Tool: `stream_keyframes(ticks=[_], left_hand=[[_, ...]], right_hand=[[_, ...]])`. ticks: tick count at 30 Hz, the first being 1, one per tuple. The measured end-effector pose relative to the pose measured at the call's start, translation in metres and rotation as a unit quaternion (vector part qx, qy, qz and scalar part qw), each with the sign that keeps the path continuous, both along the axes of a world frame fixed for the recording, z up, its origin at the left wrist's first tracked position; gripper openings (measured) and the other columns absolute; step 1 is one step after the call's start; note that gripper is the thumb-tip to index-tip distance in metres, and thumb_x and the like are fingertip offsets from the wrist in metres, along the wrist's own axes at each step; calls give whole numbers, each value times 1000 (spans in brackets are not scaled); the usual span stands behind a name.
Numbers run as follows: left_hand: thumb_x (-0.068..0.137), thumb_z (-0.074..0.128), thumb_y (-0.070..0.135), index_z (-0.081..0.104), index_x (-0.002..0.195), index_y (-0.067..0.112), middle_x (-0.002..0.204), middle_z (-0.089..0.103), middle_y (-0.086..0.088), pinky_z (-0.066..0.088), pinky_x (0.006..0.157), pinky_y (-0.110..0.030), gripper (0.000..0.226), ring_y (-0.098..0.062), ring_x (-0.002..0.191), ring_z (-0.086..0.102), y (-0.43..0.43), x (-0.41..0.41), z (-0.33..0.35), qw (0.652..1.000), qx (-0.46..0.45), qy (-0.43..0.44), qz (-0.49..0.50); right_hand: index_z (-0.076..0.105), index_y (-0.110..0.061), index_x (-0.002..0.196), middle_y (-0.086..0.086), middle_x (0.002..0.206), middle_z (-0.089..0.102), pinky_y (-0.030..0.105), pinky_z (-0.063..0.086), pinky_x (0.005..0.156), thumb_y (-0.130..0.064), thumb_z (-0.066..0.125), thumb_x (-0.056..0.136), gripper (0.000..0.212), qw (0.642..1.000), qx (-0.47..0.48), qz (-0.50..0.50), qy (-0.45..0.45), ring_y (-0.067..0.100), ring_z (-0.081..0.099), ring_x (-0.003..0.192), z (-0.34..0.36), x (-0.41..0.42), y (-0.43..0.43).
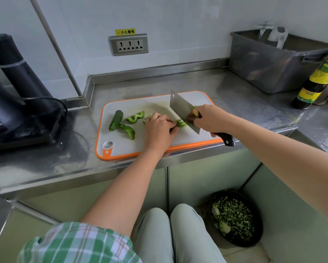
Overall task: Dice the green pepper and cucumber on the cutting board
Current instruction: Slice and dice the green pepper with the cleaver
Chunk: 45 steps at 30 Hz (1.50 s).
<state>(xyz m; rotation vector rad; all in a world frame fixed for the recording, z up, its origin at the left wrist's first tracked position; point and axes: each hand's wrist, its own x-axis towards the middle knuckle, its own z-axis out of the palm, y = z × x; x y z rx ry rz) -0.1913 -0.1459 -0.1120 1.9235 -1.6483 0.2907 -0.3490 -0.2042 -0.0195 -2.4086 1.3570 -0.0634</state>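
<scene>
A white cutting board (125, 147) with an orange rim lies on the steel counter. On its left part sit a short cucumber piece (115, 120) and two green pepper pieces (135, 117) (129, 131). My left hand (158, 130) holds down green pepper strips (181, 123) with curled fingers in the middle of the board. My right hand (209, 118) grips a cleaver (182, 110) by its dark handle. The blade stands against the strips just right of my left fingers.
A dark appliance with a cable (17, 103) stands at the left. At the back right sit a grey bin (273, 63) and a sauce bottle (316, 80). On the floor by my knees stands a black bucket (236, 218) with chopped greens. A wall socket (129, 45) is behind the board.
</scene>
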Motion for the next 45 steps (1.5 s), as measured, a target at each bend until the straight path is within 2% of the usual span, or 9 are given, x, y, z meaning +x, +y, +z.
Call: stream_keyframes(ticks=[4, 10, 15, 22, 28, 33, 37, 42, 45], left_hand=[[83, 70, 31, 79, 93, 22, 88, 70, 3, 32, 77, -35, 16, -28, 92, 53, 1, 1, 1, 1000, 1, -5, -2], [81, 73, 28, 79, 91, 20, 86, 69, 2, 29, 75, -33, 15, -29, 89, 53, 0, 0, -1, 1000, -7, -3, -8], [80, 73, 29, 79, 89, 22, 83, 69, 3, 27, 74, -33, 13, -29, 88, 53, -1, 0, -2, 1000, -7, -1, -4], [82, 71, 31, 79, 93, 23, 86, 69, 2, 32, 76, -35, 15, -29, 90, 53, 0, 1, 0, 1000, -3, 2, -6], [82, 71, 29, 78, 94, 21, 87, 69, 2, 32, 79, -36, 16, -30, 91, 52, -1, 0, 0, 1000, 4, 13, -7], [79, 72, 28, 79, 90, 22, 85, 69, 2, 30, 77, -35, 14, -31, 90, 53, -1, 0, -1, 1000, -8, 16, -7], [80, 72, 30, 79, 88, 23, 83, 69, 2, 32, 75, -35, 12, -30, 87, 54, 0, 0, 0, 1000, -12, 8, -4], [82, 71, 32, 79, 91, 24, 85, 70, 3, 34, 77, -35, 14, -29, 89, 53, 0, 0, 0, 1000, -6, 5, -3], [81, 72, 30, 79, 92, 22, 86, 70, 3, 34, 77, -35, 15, -29, 89, 53, 1, 0, 0, 1000, -5, 5, -4]], right_hand=[[51, 0, 95, 11, 73, 52, 19, 34, 33, -6, 39, 87, 16, 999, -10, 16, 31, 22, 53, 37, 1, 2, 5], [43, -6, 80, 15, 80, 52, 31, 41, 45, -5, 41, 87, 7, 999, -43, 8, 12, 22, 47, 48, -14, 6, 7], [36, -11, 75, 8, 71, 49, 21, 32, 36, -9, 41, 91, 16, 997, -15, -46, -58, 20, 53, 37, -15, 3, -2], [49, -1, 96, 13, 73, 51, 23, 39, 36, -7, 40, 88, 14, 1000, 8, -4, 9, 26, 54, 40, 0, 4, -1], [44, -5, 81, 15, 79, 51, 31, 40, 44, -4, 42, 86, 5, 999, -45, 14, 10, 22, 46, 47, -11, 6, 8], [35, -13, 70, 7, 68, 47, 24, 32, 37, -6, 41, 88, 20, 997, -42, -26, -56, 21, 50, 40, -19, -4, 5], [44, -4, 85, 7, 66, 48, 15, 29, 26, -8, 42, 89, 6, 999, -14, -22, -42, 19, 51, 33, -11, -4, 1], [51, 1, 93, 11, 70, 52, 18, 33, 29, -7, 42, 86, 14, 1000, -10, 8, 4, 24, 53, 37, -7, -1, 0], [50, 0, 88, 13, 73, 52, 23, 37, 35, -6, 43, 86, 10, 1000, -17, 20, 6, 23, 51, 39, -8, 1, 4]])
